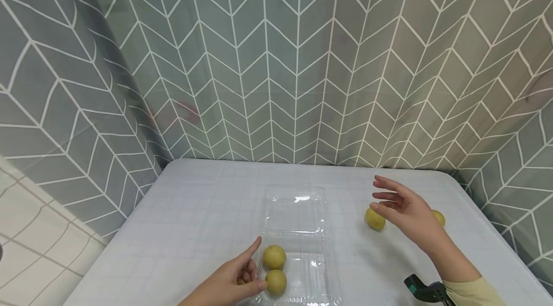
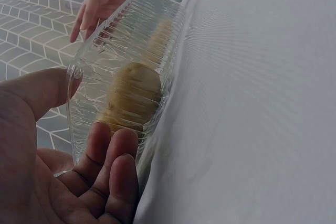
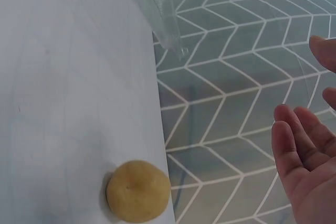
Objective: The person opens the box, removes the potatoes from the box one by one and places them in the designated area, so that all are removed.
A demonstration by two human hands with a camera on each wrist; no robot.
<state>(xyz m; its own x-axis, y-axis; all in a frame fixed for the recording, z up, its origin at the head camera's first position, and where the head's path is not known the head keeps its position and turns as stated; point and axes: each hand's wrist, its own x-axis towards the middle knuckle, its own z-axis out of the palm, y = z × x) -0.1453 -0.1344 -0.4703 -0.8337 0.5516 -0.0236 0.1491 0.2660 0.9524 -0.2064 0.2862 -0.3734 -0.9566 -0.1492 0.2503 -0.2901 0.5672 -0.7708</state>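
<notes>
A clear plastic box (image 1: 307,275) lies with its lid (image 1: 294,212) folded back away from me. Two round yellow fruits, one farther back (image 1: 274,256) and one nearer (image 1: 276,282), sit along its left side. My left hand (image 1: 233,277) holds the box's left edge, thumb at the rim and the other fingers bent against the outer wall in the left wrist view. Above the table on the right, my right hand (image 1: 410,215) is raised with loosely bent fingers and nothing in them. Close by lies a loose yellow fruit (image 1: 375,219); another (image 1: 438,217) is partly hidden behind the hand.
A white cloth (image 1: 181,219) covers the table. Patterned grey curtains (image 1: 281,80) hang behind it and at both sides. On the right wrist sits a black strap mount (image 1: 427,291) with a green patch.
</notes>
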